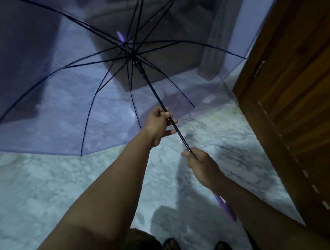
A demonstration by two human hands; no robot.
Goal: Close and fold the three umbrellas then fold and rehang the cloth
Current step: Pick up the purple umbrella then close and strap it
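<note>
A see-through purple umbrella (46, 106) is spread wide open in front of me, its canopy facing away and its dark ribs fanning out from the hub. The black shaft (177, 129) slants down toward me. My left hand (159, 125) is closed around the shaft partway up, below the black runner (141, 69). My right hand (202, 166) grips the lower end of the shaft, and the purple handle (226, 207) sticks out beneath my wrist. The other umbrellas and the cloth are out of view.
A brown wooden door (300, 104) stands close on the right. A pale speckled floor (47, 193) lies below. Dark furniture (152, 27) shows blurred through the canopy. My feet in dark sandals (173, 249) are at the bottom edge.
</note>
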